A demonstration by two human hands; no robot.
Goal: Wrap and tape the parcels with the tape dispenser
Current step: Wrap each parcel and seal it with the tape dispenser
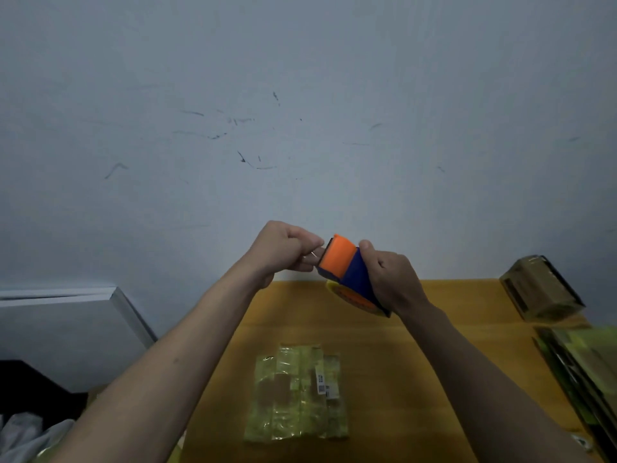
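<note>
Two bare forearms come into the head view from the bottom edge, at about seven and five o'clock, and both are uncovered from the lower frame edge up to the wrists: no sleeve, cuff, glove or wristband shows on either one. The left hand (283, 248) and the right hand (389, 279) are bare too, with no ring or watch to be seen. The left forearm carries one small dark spot on its upper surface, about halfway along its visible length. Fingernails are short as far as the soft picture lets one tell; finer marks are too blurred to make out
</note>
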